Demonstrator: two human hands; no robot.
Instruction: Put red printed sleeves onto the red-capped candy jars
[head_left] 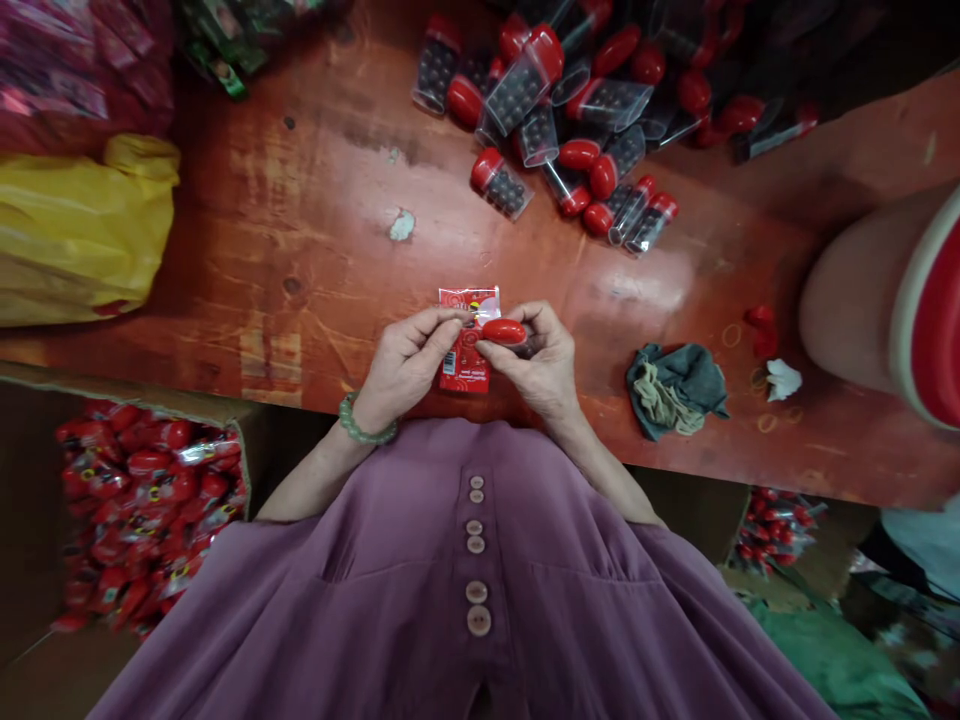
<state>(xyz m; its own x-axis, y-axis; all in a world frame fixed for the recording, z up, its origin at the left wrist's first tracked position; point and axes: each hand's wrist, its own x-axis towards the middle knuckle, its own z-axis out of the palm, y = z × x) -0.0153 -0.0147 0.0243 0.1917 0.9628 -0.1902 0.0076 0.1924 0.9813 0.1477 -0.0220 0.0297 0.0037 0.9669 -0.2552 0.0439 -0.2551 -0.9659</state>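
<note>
Over the near edge of the red wooden table (315, 230), my left hand (405, 365) pinches a small red printed plastic wrapper (466, 345). A green bead bracelet circles that wrist. My right hand (541, 365) grips a clear tube with a red cap (504, 332), the cap pointing left against the wrapper. Both hands meet at the middle of the view, touching the same items. The tube's clear body is mostly hidden in my fingers.
A pile of red-capped clear tubes of dark balls (570, 110) lies at the back. A yellow bag (75, 235) sits left, a crumpled cloth (675, 388) right. A box of wrapped tubes (139, 510) stands lower left, another (776, 525) lower right. A large red-and-cream tub (900, 300) is far right.
</note>
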